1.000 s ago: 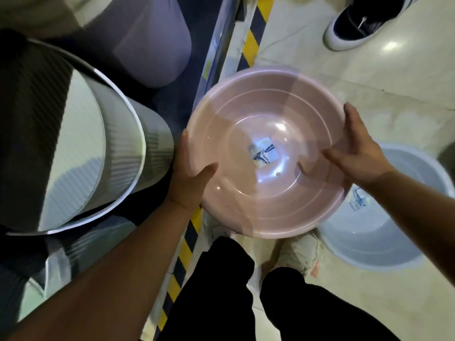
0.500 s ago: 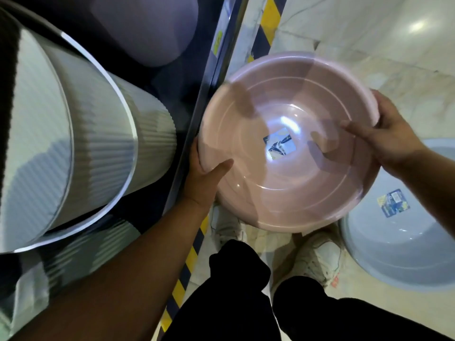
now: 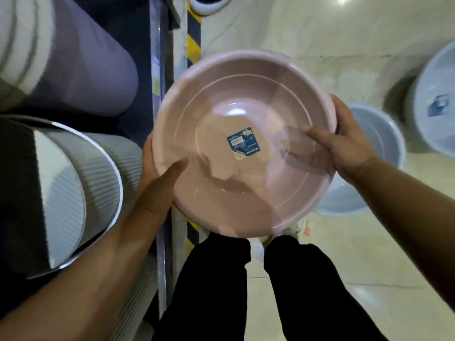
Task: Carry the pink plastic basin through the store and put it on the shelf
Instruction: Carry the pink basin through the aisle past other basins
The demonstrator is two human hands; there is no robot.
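The pink plastic basin [image 3: 236, 99] is round and shallow, with a blue label stuck to its bottom. I hold it level in front of my waist, above my legs and the floor. My left hand [image 3: 157, 185] grips its left rim, thumb inside the bowl. My right hand [image 3: 344, 139] grips the right rim, thumb lying over the edge. The shelf [image 3: 157, 57] runs along the left, its metal front edge just left of the basin.
On the shelf lie a ribbed white bin [image 3: 81, 183] on its side and a lilac container [image 3: 81, 70]. Yellow-black hazard tape [image 3: 194, 45] marks the floor at the shelf's foot. Two pale blue basins [image 3: 374, 148] [image 3: 433, 104] sit on the tiled floor at the right. Another person's shoe [image 3: 209, 4] shows at the top.
The basin has stayed in both hands while the view swung: the shelf edge now runs straight up the frame, a second blue basin has come into sight at right, and the label has turned.
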